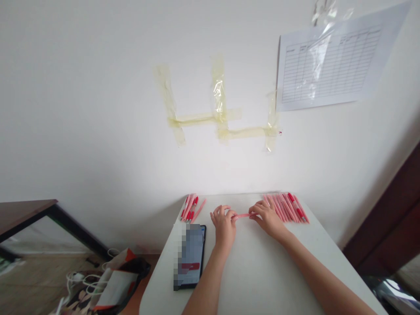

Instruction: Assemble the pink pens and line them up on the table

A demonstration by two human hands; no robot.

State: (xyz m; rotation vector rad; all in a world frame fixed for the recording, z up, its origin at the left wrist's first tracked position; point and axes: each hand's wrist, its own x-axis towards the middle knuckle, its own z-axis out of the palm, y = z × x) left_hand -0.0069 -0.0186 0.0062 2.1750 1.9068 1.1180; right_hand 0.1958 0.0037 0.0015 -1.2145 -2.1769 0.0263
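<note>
My left hand (224,225) and my right hand (268,217) rest on a white table (259,271), each pinching one end of a single pink pen (243,215) that lies level between them. A row of several pink pens with red caps (288,207) lies just right of my right hand at the table's far edge. A smaller bunch of pink pens (191,207) lies at the far left corner, left of my left hand.
A phone (190,256) with its screen lit lies on the table's left side beside my left forearm. The wall ahead carries yellowed tape strips (218,118) and a printed sheet (328,65). Bags and cables (108,284) sit on the floor at left.
</note>
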